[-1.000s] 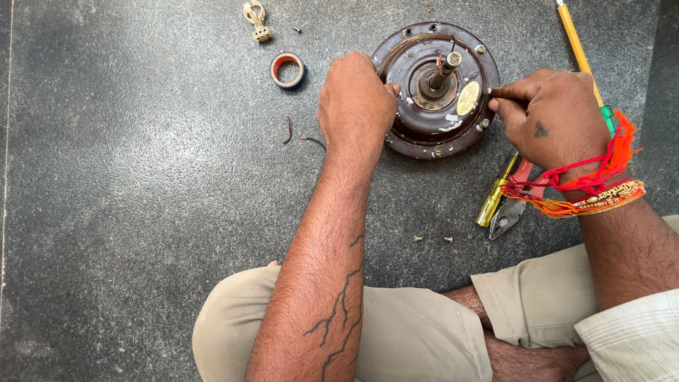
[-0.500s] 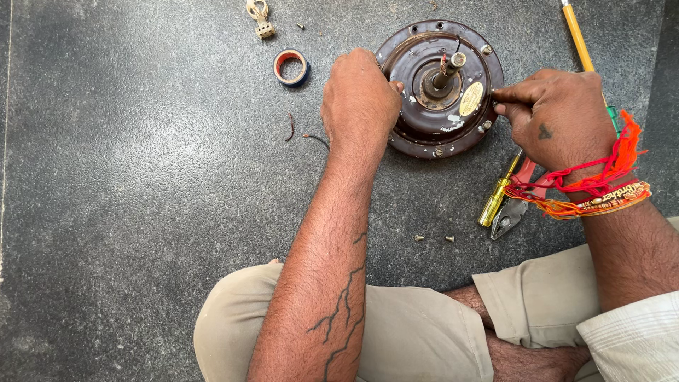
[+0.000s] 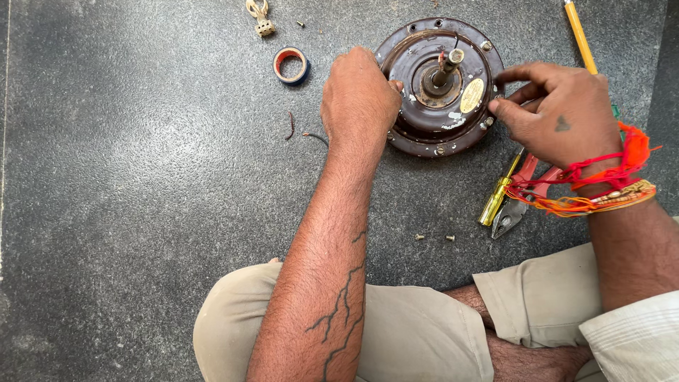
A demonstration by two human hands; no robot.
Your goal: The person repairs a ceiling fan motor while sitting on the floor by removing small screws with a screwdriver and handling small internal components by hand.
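— Sitting cross-legged on a dark speckled stone floor [image 3: 141, 212], grey and glinting in daylight; nothing of the room showing beyond it.

— Lying far and right of centre on that floor: a round brown motor housing [image 3: 424, 131], chipped white in spots, with a shaft [image 3: 447, 66] sticking up from the middle.

— Carrying an oval yellowish label [image 3: 472, 95] on its top face, right of the shaft. Print too small to tell.

— Pressing against the housing's left rim: the left hand [image 3: 359, 99], fingers curled shut on the edge.

— Pinching at the right rim: the right hand [image 3: 562, 117], thumb and forefinger drawn together, other fingers spread. Hard to tell whether anything small is sitting between the tips.

— Lying far left of the housing: a roll of tape [image 3: 291, 65], orange-red with a blue edge, and beyond it a small cream connector [image 3: 260, 17].

— Resting under the right wrist: a yellow-handled screwdriver [image 3: 498, 198] beside red-handled pliers [image 3: 520, 198]. Lying nearer, two loose screws [image 3: 433, 238].

— Poking in at the far right: a yellow rod [image 3: 580, 35].
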